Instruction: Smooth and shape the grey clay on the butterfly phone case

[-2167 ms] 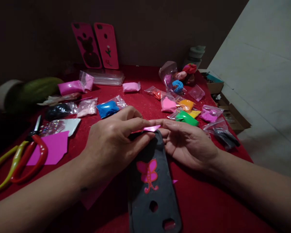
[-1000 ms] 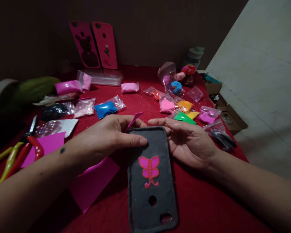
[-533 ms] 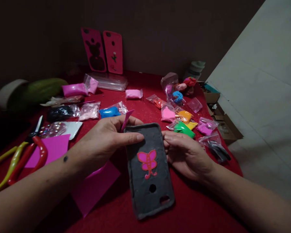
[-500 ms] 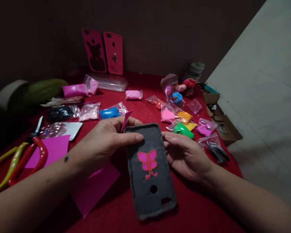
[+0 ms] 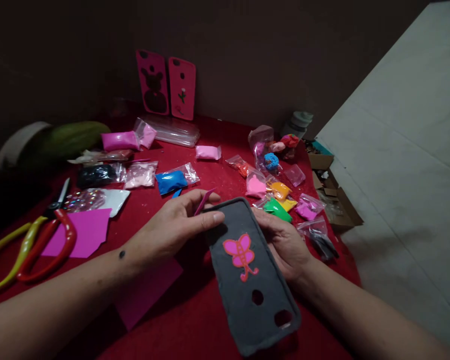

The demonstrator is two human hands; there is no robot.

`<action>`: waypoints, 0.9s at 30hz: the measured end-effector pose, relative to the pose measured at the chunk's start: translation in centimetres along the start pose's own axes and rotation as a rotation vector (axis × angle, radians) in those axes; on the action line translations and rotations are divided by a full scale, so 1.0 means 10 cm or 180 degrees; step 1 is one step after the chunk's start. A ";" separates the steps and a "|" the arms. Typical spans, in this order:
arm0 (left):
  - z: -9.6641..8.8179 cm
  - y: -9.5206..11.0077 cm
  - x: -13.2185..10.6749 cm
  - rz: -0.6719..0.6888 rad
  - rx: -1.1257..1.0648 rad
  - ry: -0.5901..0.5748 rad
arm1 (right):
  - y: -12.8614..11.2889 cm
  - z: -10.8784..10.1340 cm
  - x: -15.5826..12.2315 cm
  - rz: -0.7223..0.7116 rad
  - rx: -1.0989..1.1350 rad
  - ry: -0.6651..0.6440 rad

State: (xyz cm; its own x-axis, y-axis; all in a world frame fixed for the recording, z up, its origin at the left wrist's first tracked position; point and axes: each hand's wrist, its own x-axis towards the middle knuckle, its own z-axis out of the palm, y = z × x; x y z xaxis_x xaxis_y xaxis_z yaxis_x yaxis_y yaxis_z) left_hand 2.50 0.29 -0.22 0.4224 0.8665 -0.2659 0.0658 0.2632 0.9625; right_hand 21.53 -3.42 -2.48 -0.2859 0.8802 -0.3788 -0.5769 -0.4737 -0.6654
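Note:
A dark grey phone case [image 5: 236, 300] with a pink and orange butterfly [image 5: 240, 254] on its back is held tilted over the red cloth. My left hand [image 5: 180, 215] grips its upper left corner, thumb on top. A small pink strip [image 5: 204, 201] sticks up between the fingers of that same hand. Against the case's right edge rests my right hand [image 5: 285, 242], closed around it with the fingertips hidden behind. Two round-edged holes show near the case's lower end.
Scissors with red and yellow handles [image 5: 65, 245] lie at left by a pink sheet [image 5: 86, 227]. Another pink sheet [image 5: 146, 300] is under my left forearm. Bags of blue clay [image 5: 171, 181] and green clay [image 5: 276, 210] lie beyond my hands. Two pink phone cases [image 5: 182, 90] lean on the wall.
The grey case has swung its lower end to the right and come nearer. My right hand has closed in on its right edge. The view has shifted slightly.

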 end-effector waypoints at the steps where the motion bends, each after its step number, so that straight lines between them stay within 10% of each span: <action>1: -0.03 0.01 0.01 0.0199 0.0122 0.0178 | -0.01 0.01 -0.01 -0.0072 -0.0113 0.0064; 6: -0.15 0.07 0.01 0.1094 0.1248 0.0948 | -0.09 0.06 -0.04 -0.0451 -0.0908 0.0147; 12: -0.21 0.10 -0.04 0.2004 0.1859 0.0631 | -0.09 -0.01 0.01 -0.0630 -0.1440 -0.0038; 21: -0.17 0.08 -0.08 0.1870 0.1861 0.0609 | -0.04 -0.13 0.06 -0.0382 -0.1377 -0.0361; 27: -0.14 0.09 -0.09 0.2554 0.2691 0.0472 | -0.04 -0.20 0.09 -0.0485 -0.1606 -0.0619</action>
State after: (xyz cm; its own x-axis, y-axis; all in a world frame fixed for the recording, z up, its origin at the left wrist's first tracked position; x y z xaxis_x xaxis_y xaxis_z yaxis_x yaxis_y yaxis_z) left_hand 0.95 0.32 0.79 0.5100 0.7118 0.4830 0.4316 -0.6975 0.5720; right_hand 23.01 -2.51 -3.86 -0.3915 0.9061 -0.1605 -0.1987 -0.2535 -0.9467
